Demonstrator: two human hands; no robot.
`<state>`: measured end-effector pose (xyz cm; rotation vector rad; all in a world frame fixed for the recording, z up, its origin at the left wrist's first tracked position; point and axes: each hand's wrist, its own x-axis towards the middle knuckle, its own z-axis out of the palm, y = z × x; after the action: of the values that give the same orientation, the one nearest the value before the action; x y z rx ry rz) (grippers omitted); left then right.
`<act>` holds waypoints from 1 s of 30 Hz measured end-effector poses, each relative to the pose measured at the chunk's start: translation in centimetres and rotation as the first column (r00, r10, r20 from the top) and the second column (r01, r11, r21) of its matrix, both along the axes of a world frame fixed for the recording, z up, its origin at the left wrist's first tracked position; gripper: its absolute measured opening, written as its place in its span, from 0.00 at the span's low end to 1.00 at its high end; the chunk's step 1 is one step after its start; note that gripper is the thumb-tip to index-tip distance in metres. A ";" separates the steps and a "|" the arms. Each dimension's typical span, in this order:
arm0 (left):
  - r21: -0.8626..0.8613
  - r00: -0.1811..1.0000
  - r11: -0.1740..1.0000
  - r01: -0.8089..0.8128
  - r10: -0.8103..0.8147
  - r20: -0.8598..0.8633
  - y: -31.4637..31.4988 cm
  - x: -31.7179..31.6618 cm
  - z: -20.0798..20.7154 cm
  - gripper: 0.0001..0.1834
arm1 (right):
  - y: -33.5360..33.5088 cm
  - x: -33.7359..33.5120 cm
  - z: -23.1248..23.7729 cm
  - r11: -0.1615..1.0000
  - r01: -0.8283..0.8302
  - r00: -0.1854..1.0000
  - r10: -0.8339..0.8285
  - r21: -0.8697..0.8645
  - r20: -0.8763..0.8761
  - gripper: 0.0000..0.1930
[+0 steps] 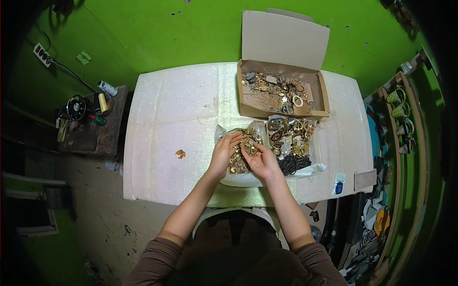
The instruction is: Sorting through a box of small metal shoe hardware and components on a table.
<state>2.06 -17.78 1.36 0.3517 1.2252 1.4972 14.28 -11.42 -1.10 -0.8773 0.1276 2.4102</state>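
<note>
Two hands, the left hand (222, 153) and the right hand (263, 163), one lidded cardboard box (324, 99) and one white-lined tray (243, 180) are at the desk (171, 114). The gold-coloured pieces (238, 165), too many and small to count, lie between and beneath the hands, whose fingers are loosely extended and unclenched. The tray also holds buckles (297, 125) and a black heap (295, 165) to the right; the box behind, lid raised, contains mixed small fittings (279, 86).
</note>
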 end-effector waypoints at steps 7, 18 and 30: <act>-0.104 0.998 0.992 0.066 -0.064 0.030 -1.1 -0.6 0.0 0.23 | 1.0 0.6 1.3 0.979 -0.140 0.983 0.118 0.150 0.144 0.14; -0.082 0.996 0.993 0.088 -0.088 0.011 -1.4 -0.5 -1.5 0.23 | 0.8 -0.8 2.2 0.923 -0.169 0.933 0.037 0.345 0.358 0.17; -0.102 0.681 0.956 0.276 -0.269 -0.681 -2.5 -1.3 -1.7 0.18 | 0.3 2.3 1.8 0.193 -0.763 0.600 -0.145 0.617 0.787 0.19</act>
<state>0.79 -20.26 -0.35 1.1357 1.6524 1.1222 16.62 -11.13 0.75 -1.1446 -1.9200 1.6013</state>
